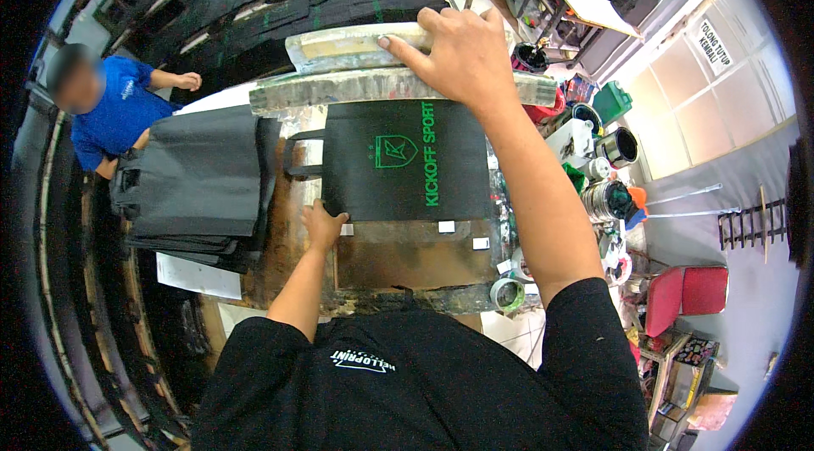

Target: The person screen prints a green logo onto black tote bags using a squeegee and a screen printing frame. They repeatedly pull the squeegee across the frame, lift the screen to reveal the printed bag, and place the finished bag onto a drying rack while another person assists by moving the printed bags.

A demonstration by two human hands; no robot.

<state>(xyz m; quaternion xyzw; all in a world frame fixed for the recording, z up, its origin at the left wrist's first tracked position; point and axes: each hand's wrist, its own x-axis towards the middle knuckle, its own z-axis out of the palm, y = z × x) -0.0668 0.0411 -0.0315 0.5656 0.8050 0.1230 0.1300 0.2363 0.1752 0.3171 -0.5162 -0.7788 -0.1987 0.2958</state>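
Observation:
A flat black bag [373,188] with a green printed emblem and lettering lies on the worktable, its handle loops [303,171] toward the left. My left hand [322,226] is at the bag's near left corner, thumb and fingers spread and touching its edge. Beyond the bag, my right hand [466,52] is closed over a raised, paint-stained screen-printing frame [339,93]. A pale yellowish bar [335,48] lies along the frame under the right thumb; whether it is a squeegee I cannot tell.
A stack of black bags [199,175] lies on the left. Beside it stands a person in a blue shirt [123,116]. Paint cans [617,146], tubs and a tape roll [507,294] crowd the right edge. Small white pads [481,243] dot the brown board [398,260]. Racks hold black sheets behind.

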